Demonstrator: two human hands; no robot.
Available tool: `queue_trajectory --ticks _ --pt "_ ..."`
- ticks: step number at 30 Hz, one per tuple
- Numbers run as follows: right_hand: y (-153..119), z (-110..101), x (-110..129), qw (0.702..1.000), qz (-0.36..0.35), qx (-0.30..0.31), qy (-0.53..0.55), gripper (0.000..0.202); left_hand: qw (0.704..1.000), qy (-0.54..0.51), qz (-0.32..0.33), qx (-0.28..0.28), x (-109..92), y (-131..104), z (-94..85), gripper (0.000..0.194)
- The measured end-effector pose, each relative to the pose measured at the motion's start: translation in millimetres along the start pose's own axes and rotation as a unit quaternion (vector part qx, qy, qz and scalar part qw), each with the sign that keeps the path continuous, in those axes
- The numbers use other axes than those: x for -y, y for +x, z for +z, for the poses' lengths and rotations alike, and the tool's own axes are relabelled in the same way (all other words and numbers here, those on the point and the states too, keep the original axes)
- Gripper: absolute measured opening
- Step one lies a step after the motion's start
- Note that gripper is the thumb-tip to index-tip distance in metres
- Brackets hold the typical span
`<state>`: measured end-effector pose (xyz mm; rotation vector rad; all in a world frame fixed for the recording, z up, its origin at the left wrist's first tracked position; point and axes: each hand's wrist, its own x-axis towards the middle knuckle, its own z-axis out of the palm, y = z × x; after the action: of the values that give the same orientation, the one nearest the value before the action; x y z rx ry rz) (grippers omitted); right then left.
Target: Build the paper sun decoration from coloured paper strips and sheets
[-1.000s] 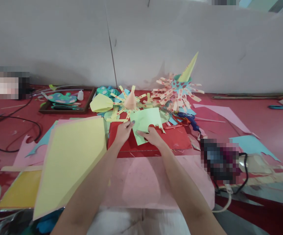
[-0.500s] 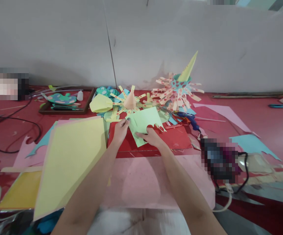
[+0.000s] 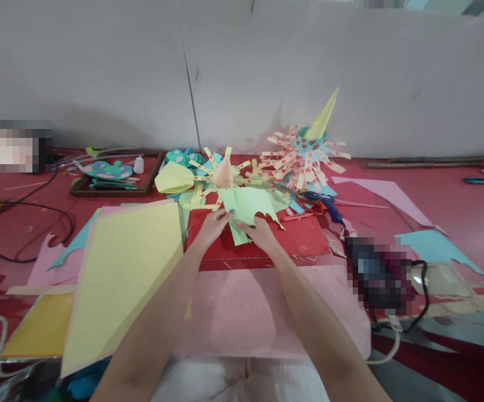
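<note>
A light green sheet of paper (image 3: 248, 205) with a jagged cut-out edge on its right is held between my two hands. My left hand (image 3: 217, 226) pinches its left side, thumb on top. On the lower edge, my right hand (image 3: 261, 231) is closed on the paper, its fingers partly hidden behind the sheet. Under the hands lies a red board (image 3: 300, 237). Just beyond the sheet stands a paper cone with patterned strips spread around it (image 3: 224, 172). Farther right is a taller yellow paper cone (image 3: 322, 120) above a ring of patterned strips.
Large yellow sheets (image 3: 128, 268) lie to my left, and pink paper (image 3: 242, 312) covers the near side. A blue glue gun (image 3: 330, 206) rests at the right. A brown tray (image 3: 112, 192) holds pencils and a small white bottle (image 3: 138, 164). A black cable (image 3: 32, 259) loops at far left.
My left hand has shifted a little right along the green paper, and the hands are closer together. The sheet's top has dropped slightly and the paper looks more bent.
</note>
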<state>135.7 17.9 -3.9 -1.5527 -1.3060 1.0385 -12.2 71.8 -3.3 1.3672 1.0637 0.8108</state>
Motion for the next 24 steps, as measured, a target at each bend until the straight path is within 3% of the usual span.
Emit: queue_trajectory --ticks 3,5,8,11,17,21,24 --pt "2 1 0 0.999 0.01 -0.05 0.021 0.04 0.998 0.047 0.012 0.026 1 -1 1.4 0.037" --pt "3 1 1 0.996 0.033 -0.047 0.066 0.043 0.998 0.05 0.034 -0.028 0 -1 1.3 0.037" --pt "2 3 4 0.987 0.044 0.033 0.153 0.041 0.986 0.029 0.085 -0.138 -2 -2 -0.9 0.036" --pt "1 5 5 0.982 0.015 0.08 0.17 0.038 0.973 0.032 0.118 -0.194 -5 -3 -2.2 0.036" --pt "5 6 -1 0.984 0.007 0.017 0.179 0.037 0.98 0.096 0.117 -0.127 -13 -10 5.2 0.028" --pt "8 4 -5 0.982 -0.001 -0.024 0.186 0.035 0.964 0.179 0.139 -0.136 -13 -11 7.8 0.019" --pt "9 3 -5 0.978 -0.01 -0.047 0.205 0.035 0.967 0.171 0.141 -0.125 -10 -10 8.5 0.019"
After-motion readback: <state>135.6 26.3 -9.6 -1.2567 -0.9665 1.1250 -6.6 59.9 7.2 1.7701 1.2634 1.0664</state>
